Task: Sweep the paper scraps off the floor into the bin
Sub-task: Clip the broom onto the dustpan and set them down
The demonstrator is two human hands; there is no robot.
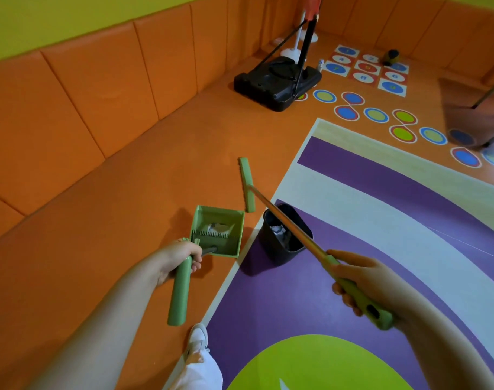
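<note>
My left hand (181,258) grips the green handle of a green dustpan (234,223), which rests on the orange floor with pale paper scraps (216,228) inside it. My right hand (364,280) holds the green grip of a broom; its metal shaft (282,215) runs up and left across a black bin (279,249) to the green broom head (247,184) lying on the floor beyond the dustpan. The bin stands just right of the dustpan on the purple mat edge, with crumpled paper (278,230) visible inside.
An orange padded wall (99,88) runs along the left. A black stand base (276,77) with poles sits at the back. Coloured floor circles (375,114) and number squares (366,70) lie at the back right. My white shoe (198,337) is below the dustpan handle.
</note>
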